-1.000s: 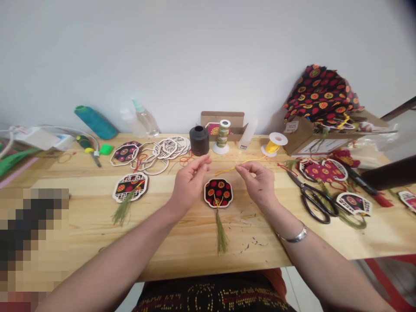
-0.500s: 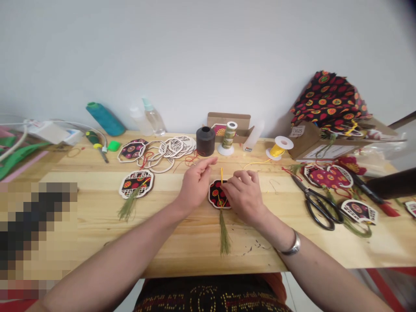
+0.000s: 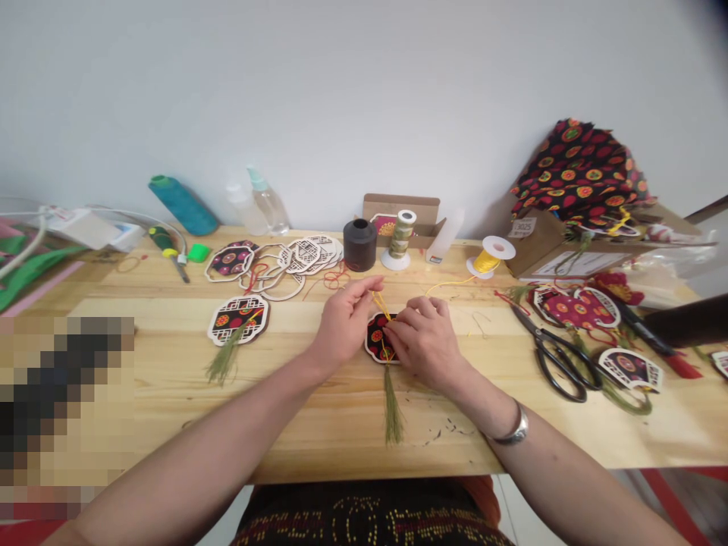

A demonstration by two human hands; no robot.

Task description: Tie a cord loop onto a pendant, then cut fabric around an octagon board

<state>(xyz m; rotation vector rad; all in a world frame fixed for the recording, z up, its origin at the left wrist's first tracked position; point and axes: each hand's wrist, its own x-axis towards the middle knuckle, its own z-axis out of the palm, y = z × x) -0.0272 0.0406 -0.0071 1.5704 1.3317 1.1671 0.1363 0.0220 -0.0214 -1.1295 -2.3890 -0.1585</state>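
Two pinches grip yellow cord (image 3: pixel 384 306): left hand (image 3: pixel 344 320) at its tip, right hand (image 3: pixel 426 340) over the pendant (image 3: pixel 374 334). Uneven pulling could skew it.

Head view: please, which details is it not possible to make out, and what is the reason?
In the head view:
Pendant: right part hidden by the right hand.
Yellow cord: too thin to tell whether the left hand grips it.
Label on the box: its lower line is too small to read.
Far-right pendant: cut off by the picture's right edge.
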